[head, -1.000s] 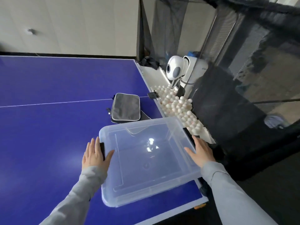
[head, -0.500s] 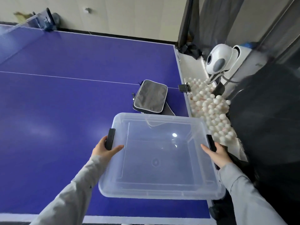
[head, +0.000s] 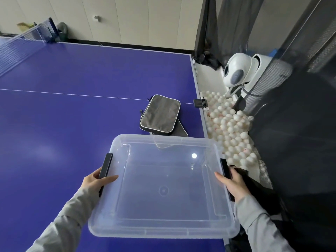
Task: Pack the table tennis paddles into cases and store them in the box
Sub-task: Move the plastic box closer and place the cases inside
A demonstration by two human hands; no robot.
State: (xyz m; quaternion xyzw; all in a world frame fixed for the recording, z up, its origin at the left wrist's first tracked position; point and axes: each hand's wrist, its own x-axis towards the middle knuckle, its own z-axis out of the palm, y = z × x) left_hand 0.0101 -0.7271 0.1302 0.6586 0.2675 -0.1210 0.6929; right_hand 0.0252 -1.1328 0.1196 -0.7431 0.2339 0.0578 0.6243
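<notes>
A clear plastic box [head: 163, 231] with black side handles is held over the near right corner of the blue table [head: 63, 124]; nothing lies inside it. My left hand [head: 94, 180] grips its left handle, thumb over the rim. My right hand [head: 233, 183] grips the right handle. Just beyond the box a grey zipped paddle case [head: 161, 114] with white piping lies on the table, stacked on a second dark case [head: 181, 132] whose corner shows beneath. No bare paddle is visible.
A trough of several white balls [head: 229, 124] runs along the table's right edge, with a white ball machine [head: 236, 72] behind it. Black netting [head: 300, 124] closes off the right side. The table net [head: 20, 44] stands far left.
The box has been lifted off the table and drawn toward me, now level in both hands. My hands went from resting flat on its sides to gripping the handles.
</notes>
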